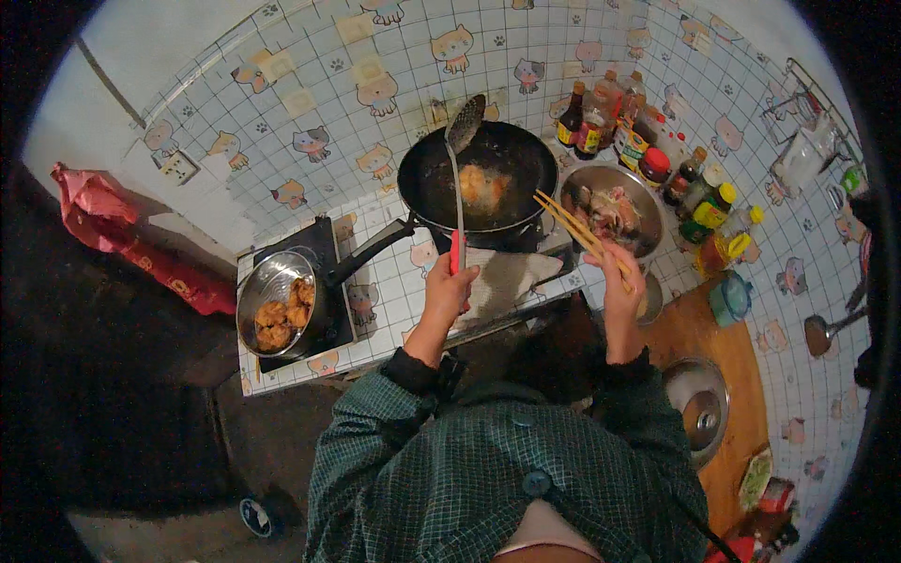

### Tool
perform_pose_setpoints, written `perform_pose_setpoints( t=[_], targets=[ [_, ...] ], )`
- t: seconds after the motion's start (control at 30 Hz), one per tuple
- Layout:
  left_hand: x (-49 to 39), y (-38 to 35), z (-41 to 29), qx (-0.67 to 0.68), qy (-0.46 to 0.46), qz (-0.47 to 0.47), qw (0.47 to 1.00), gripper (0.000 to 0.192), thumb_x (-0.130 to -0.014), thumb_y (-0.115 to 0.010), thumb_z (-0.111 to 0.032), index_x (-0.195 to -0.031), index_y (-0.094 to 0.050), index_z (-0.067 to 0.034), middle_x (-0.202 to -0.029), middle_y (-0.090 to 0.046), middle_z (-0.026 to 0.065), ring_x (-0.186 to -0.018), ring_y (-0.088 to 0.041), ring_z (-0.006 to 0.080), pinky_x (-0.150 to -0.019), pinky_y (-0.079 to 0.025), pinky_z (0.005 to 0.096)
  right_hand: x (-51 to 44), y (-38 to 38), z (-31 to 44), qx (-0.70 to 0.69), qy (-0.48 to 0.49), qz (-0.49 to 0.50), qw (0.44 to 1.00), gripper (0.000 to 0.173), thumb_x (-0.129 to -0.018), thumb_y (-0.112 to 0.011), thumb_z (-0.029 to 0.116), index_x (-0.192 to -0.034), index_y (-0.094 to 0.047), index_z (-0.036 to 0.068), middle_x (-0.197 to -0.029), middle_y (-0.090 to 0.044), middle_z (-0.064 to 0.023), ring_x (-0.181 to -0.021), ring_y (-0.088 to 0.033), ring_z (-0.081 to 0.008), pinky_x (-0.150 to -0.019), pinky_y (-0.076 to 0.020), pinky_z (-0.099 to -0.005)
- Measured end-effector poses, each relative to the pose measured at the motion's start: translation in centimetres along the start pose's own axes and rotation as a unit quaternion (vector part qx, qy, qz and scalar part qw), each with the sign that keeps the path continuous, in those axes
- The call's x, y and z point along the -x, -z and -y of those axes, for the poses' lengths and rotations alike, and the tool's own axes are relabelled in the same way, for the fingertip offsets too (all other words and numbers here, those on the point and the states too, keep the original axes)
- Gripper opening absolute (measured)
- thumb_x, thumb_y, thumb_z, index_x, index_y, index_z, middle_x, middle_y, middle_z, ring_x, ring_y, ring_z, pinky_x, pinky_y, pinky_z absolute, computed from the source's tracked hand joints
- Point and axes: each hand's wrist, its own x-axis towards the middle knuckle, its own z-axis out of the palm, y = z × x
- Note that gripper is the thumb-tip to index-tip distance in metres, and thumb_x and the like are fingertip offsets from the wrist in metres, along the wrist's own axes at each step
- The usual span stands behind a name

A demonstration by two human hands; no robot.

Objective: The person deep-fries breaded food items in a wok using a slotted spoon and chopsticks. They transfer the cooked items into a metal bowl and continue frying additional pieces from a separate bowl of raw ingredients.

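My left hand (448, 287) grips the red handle of a slotted metal skimmer (465, 125), its perforated head raised over the rear rim of a black wok (422, 200). Pale golden food pieces (480, 184) bubble in oil inside the wok. My right hand (619, 288) holds wooden chopsticks (574, 224), their tips near the wok's right rim. Beside the wok stands a metal bowl (656, 204) of raw meat pieces (609, 213). At the left, browned fried pieces (274, 325) lie in a metal bowl or strainer (243, 310).
Several sauce bottles (571, 116) line the right wall. The wok's long black handle (373, 250) points left. A cloth (493, 281) lies before the wok. A sink (711, 394) sits in the wooden counter (686, 320), near a blue-green container (729, 299).
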Motion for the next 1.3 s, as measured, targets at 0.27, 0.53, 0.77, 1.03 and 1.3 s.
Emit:
perform_pose_setpoints(
  t=[0.27, 0.53, 0.77, 1.03, 1.3],
  targets=[
    [0.4, 0.0, 0.1, -0.085, -0.006, -0.099, 0.991, 0.023, -0.074, -0.063, -0.007, -0.093, -0.053, -0.001, -0.062, -0.051, 0.0004, -0.047, -0.046, 0.01, -0.041, -0.035, 0.0249, -1.4, 3.2, -1.6, -0.074, -0.042, 0.017, 0.996, 0.019, -0.089, -0.051, 0.007, -0.102, -0.057, -0.005, -0.092, -0.064, -0.0124, -0.081, -0.065, -0.0215, -0.075, -0.049, -0.0305],
    [-0.9, -2.3, 2.1, -0.1, 0.028, -0.177, 0.979, 0.022, -0.073, -0.064, -0.011, -0.089, -0.051, -0.003, -0.055, -0.048, 0.002, -0.04, -0.043, 0.0128, -0.036, -0.035, 0.0293, -1.2, 5.0, -2.5, -0.087, -0.042, 0.037, 0.995, 0.02, -0.09, -0.051, 0.008, -0.104, -0.056, -0.005, -0.095, -0.063, -0.0134, -0.082, -0.065, -0.0226, -0.074, -0.0501, -0.0316],
    [-1.5, -4.3, 0.6, -0.087, 0.056, -0.176, 0.979, 0.021, -0.074, -0.064, -0.012, -0.086, -0.049, -0.004, -0.051, -0.045, 0.0019, -0.037, -0.042, 0.0129, -0.035, -0.033, 0.0304, -0.9, 6.2, -1.7, -0.08, -0.018, 0.017, 0.996, 0.021, -0.091, -0.048, 0.007, -0.105, -0.052, -0.008, -0.091, -0.063, -0.0173, -0.08, -0.065, -0.0241, -0.075, -0.0487, -0.0304],
    [-3.2, -3.8, 0.9, -0.133, 0.046, -0.162, 0.977, 0.024, -0.075, -0.063, -0.019, -0.081, -0.048, -0.002, -0.051, -0.05, 0.0064, -0.039, -0.048, 0.0171, -0.038, -0.036, 0.0322, -1.2, 6.9, -0.7, -0.076, -0.019, 0.01, 0.997, 0.022, -0.09, -0.049, 0.007, -0.106, -0.054, -0.008, -0.093, -0.064, -0.0169, -0.08, -0.065, -0.0247, -0.074, -0.0508, -0.0339],
    [-3.8, -5.3, 0.9, -0.046, 0.075, -0.156, 0.984, 0.021, -0.076, -0.063, -0.016, -0.08, -0.047, -0.002, -0.052, -0.048, 0.0062, -0.039, -0.046, 0.0179, -0.035, -0.034, 0.0333, -1.4, 7.1, -0.6, -0.098, -0.005, 0.015, 0.995, 0.021, -0.091, -0.046, 0.007, -0.105, -0.052, -0.008, -0.097, -0.062, -0.0178, -0.078, -0.065, -0.0265, -0.073, -0.0495, -0.031]
  ],
)
